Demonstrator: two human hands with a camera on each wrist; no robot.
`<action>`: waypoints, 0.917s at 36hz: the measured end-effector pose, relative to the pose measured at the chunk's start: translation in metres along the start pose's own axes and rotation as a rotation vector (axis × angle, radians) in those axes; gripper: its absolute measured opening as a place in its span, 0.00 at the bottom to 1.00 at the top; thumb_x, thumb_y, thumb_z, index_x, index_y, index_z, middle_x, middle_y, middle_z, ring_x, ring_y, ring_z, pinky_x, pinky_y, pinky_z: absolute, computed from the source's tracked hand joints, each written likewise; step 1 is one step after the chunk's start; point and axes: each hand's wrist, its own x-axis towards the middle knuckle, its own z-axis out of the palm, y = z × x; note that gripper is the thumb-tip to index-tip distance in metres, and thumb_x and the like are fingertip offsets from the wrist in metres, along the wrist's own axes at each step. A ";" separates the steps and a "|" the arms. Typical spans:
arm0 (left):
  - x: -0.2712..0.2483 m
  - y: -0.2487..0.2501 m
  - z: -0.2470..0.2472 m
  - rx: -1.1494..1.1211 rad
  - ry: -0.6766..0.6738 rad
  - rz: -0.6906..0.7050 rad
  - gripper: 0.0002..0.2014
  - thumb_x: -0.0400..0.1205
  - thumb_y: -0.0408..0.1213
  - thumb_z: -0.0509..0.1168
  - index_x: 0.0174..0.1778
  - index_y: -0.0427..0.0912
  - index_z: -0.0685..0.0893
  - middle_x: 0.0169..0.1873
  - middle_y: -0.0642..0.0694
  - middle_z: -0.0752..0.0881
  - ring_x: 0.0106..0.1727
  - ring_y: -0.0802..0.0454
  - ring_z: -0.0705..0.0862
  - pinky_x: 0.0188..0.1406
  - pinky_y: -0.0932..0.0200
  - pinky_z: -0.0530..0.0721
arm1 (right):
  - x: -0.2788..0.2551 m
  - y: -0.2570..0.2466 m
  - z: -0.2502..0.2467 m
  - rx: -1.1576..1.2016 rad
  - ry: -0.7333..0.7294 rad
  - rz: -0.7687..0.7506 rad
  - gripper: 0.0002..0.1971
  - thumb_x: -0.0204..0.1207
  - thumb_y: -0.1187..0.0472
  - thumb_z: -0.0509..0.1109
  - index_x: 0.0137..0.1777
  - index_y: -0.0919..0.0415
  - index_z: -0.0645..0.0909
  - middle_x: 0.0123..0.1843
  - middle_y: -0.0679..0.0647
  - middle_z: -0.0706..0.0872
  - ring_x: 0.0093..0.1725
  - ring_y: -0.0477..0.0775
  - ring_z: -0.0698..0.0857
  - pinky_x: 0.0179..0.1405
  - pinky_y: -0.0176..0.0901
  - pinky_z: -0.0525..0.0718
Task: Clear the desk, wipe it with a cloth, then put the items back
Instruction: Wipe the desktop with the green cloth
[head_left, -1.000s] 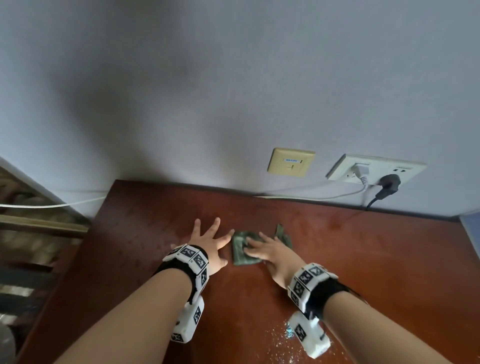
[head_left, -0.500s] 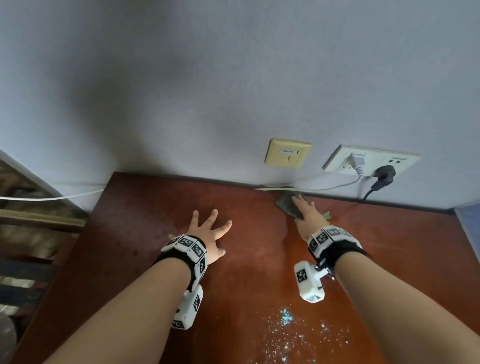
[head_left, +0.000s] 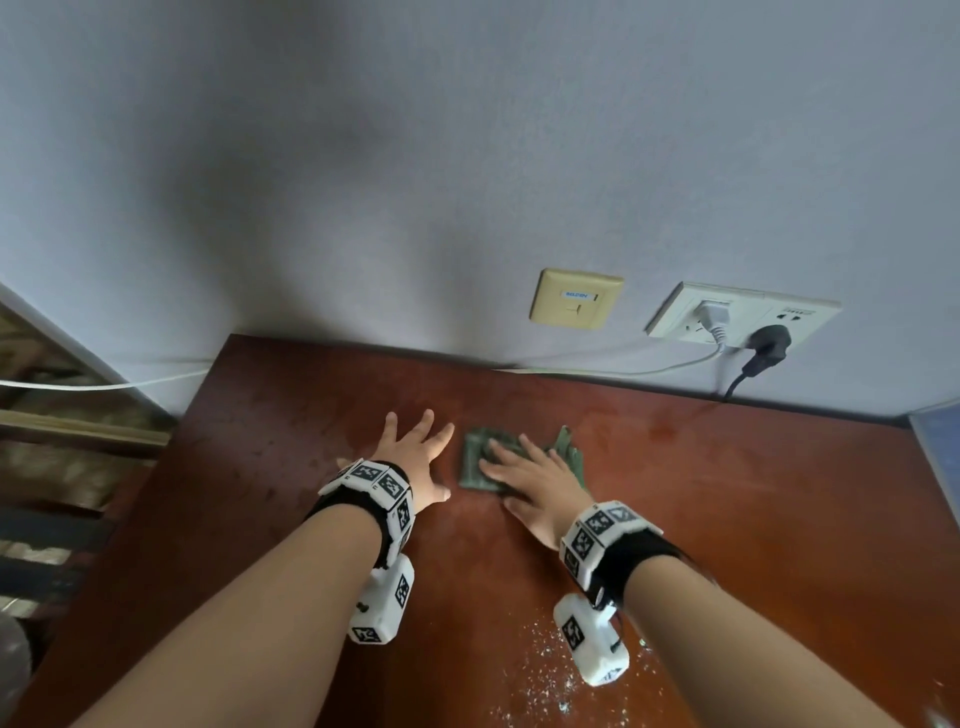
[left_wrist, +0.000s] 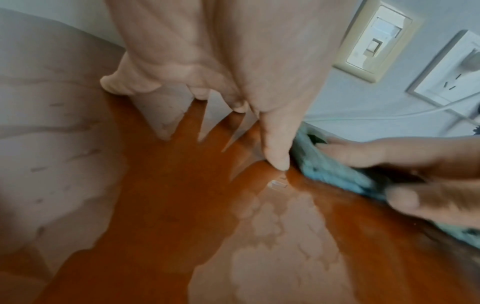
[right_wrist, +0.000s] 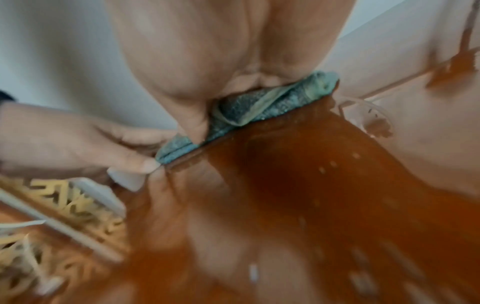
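A crumpled green cloth (head_left: 475, 470) lies on the red-brown desk (head_left: 727, 493) near its middle. My right hand (head_left: 530, 475) presses flat on the cloth with straight fingers; the cloth (right_wrist: 262, 105) bunches out from under the palm in the right wrist view. My left hand (head_left: 415, 457) rests flat on the bare desk just left of the cloth, fingers spread. In the left wrist view its thumb tip (left_wrist: 278, 156) sits right beside the cloth (left_wrist: 335, 170). No desk items are in sight.
White crumbs or powder (head_left: 540, 686) speckle the desk's near edge. On the wall behind are a beige socket plate (head_left: 575, 299) and a white outlet (head_left: 737, 314) with a white and a black plug (head_left: 766, 345); a white cable (head_left: 623, 370) runs along the desk's back edge.
My right hand has drawn the cloth back from the desk's far edge by the wall to the middle, beside the left hand. The left hand has stayed planted.
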 end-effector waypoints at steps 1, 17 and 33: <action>-0.002 0.001 -0.001 -0.009 0.008 0.004 0.46 0.82 0.52 0.67 0.85 0.66 0.40 0.85 0.61 0.35 0.84 0.38 0.29 0.81 0.29 0.58 | -0.006 -0.004 0.002 0.013 -0.002 -0.037 0.30 0.82 0.60 0.61 0.79 0.35 0.59 0.82 0.31 0.49 0.84 0.47 0.41 0.82 0.56 0.38; -0.080 0.022 0.012 0.093 -0.024 -0.019 0.46 0.79 0.65 0.66 0.81 0.76 0.37 0.81 0.62 0.25 0.83 0.43 0.26 0.70 0.11 0.49 | -0.056 0.006 -0.026 0.405 0.204 0.199 0.25 0.81 0.75 0.60 0.65 0.44 0.83 0.73 0.40 0.77 0.75 0.45 0.72 0.73 0.28 0.54; -0.094 -0.005 0.043 -0.102 -0.068 -0.129 0.47 0.77 0.63 0.68 0.80 0.78 0.39 0.81 0.64 0.26 0.82 0.40 0.24 0.69 0.11 0.57 | 0.029 0.022 -0.022 -0.004 0.062 0.445 0.34 0.83 0.46 0.58 0.84 0.42 0.45 0.85 0.45 0.37 0.84 0.60 0.38 0.80 0.61 0.44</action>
